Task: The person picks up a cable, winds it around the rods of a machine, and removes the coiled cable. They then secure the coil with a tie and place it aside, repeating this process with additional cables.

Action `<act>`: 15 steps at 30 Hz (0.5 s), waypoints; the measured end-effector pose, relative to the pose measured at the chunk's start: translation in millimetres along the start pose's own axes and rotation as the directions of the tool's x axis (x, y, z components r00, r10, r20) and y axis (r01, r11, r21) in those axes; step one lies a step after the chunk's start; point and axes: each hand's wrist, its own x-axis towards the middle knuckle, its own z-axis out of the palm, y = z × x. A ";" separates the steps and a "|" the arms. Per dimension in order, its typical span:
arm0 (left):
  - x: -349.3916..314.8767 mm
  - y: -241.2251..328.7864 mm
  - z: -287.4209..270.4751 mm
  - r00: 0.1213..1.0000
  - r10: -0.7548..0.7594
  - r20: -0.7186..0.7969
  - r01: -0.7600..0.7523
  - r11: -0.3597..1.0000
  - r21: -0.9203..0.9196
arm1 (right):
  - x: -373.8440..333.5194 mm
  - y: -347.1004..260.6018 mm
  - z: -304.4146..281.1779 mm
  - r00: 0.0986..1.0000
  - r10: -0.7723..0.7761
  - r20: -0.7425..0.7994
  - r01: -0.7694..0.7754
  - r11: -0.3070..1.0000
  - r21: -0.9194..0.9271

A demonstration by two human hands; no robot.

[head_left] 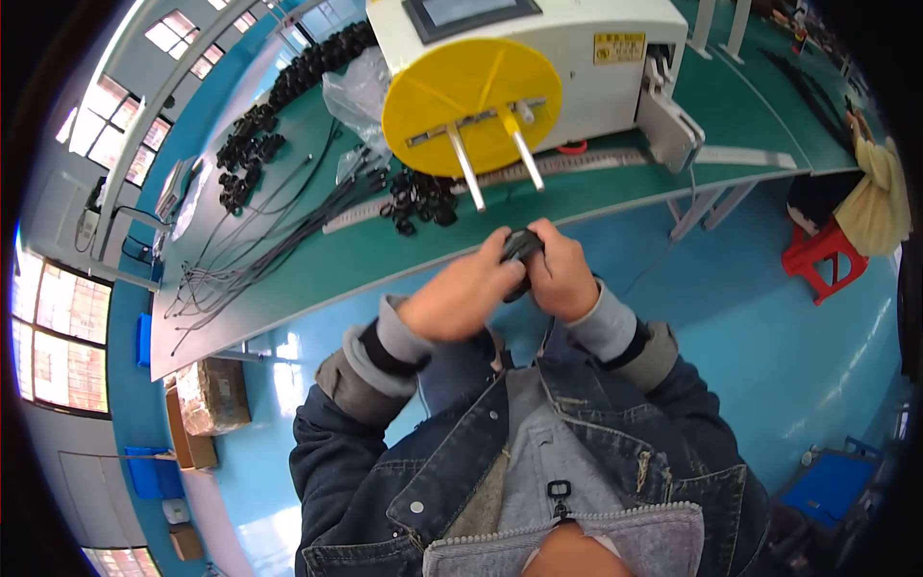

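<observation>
Both hands are in front of my body, just off the table's near edge, closed on a small dark cable coil (522, 246). My left hand (460, 296) grips its left side, and my right hand (565, 276) holds its right side with the thumb near the top. The fingers hide much of the coil. Beyond the hands stands a white winding machine (596, 87) with a yellow disc (461, 91). Two metal rods (522, 149) stick out from the disc toward me, with nothing wound on them. Left of the disc, loose grey cables (279, 231) lie spread on the green table (288, 298).
Black cable coils (418, 200) sit below the disc, with more coils (317, 62) piled along the far left. A clear plastic bag (361, 91) lies beside the machine. A metal ruler strip (740, 157) runs along the table. At right, a person in yellow (875, 183) sits by a red stool (825, 258).
</observation>
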 end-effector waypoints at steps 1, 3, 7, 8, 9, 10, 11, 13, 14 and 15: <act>-0.1 -15.7 -3.4 0.992 -0.091 0.093 0.116 0.939 -0.323 | 0.9 0.4 1.7 0.999 0.019 0.051 -0.021 0.999 0.049; -1.8 -35.6 -5.2 0.932 -0.178 0.315 0.362 0.498 -0.788 | 0.3 2.0 6.2 0.987 0.035 0.157 -0.059 0.987 0.147; -5.9 -36.4 0.9 0.948 -0.188 0.255 0.310 0.385 -0.869 | -6.6 12.3 21.1 0.990 -0.088 0.112 0.059 0.969 0.238; -7.5 -36.5 4.2 0.947 -0.192 0.256 0.313 0.383 -0.869 | -8.3 11.7 22.9 0.990 -0.086 0.114 0.057 0.969 0.241; -8.4 -36.8 9.0 0.928 -0.175 0.328 0.360 0.199 -0.912 | -8.9 10.5 24.2 0.987 -0.076 0.141 0.041 0.971 0.237; -8.7 -36.9 13.6 0.908 -0.143 0.393 0.398 0.009 -0.917 | -8.7 9.2 24.9 0.983 -0.067 0.168 0.027 0.972 0.232; -8.8 -35.9 16.3 0.888 -0.097 0.449 0.428 -0.178 -0.886 | -8.1 8.3 25.3 0.979 -0.059 0.194 0.014 0.974 0.225; -9.6 -20.9 13.5 0.873 -0.144 0.466 0.458 -0.087 -0.885 | -9.3 11.5 25.8 0.982 -0.077 0.175 0.042 0.980 0.193; -10.5 -10.1 10.8 0.858 -0.191 0.477 0.486 0.004 -0.874 | -11.2 13.4 24.6 0.983 -0.096 0.156 0.071 0.985 0.158; -11.3 -5.0 10.9 0.843 -0.238 0.483 0.515 0.095 -0.852 | -13.6 15.3 23.4 0.984 -0.115 0.138 0.098 0.988 0.123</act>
